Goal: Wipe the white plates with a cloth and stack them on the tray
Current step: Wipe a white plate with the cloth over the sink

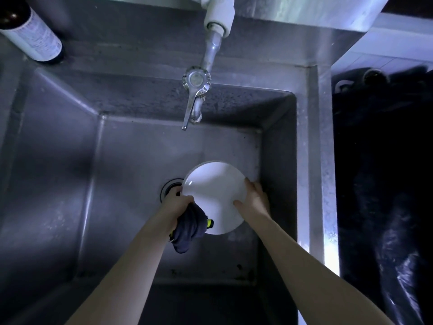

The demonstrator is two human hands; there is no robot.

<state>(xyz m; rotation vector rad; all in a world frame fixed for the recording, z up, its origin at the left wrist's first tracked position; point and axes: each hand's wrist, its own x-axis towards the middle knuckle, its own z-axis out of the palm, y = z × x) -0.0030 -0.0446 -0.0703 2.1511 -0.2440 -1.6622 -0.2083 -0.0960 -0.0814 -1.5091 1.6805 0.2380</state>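
A white plate [214, 191] is held tilted over the steel sink basin. My right hand [254, 199] grips its right rim, thumb on the face and fingers behind. My left hand [174, 202] grips a bunched dark blue cloth [189, 227] with a yellow trim and presses it against the plate's lower left edge. No tray is in view.
The deep steel sink [58, 184] has a drain [169, 187] partly hidden behind the plate. A metal tap [195, 99] juts out above the basin. A dark bottle [30, 31] stands on the back left ledge. A black bin bag [384, 184] fills the right side.
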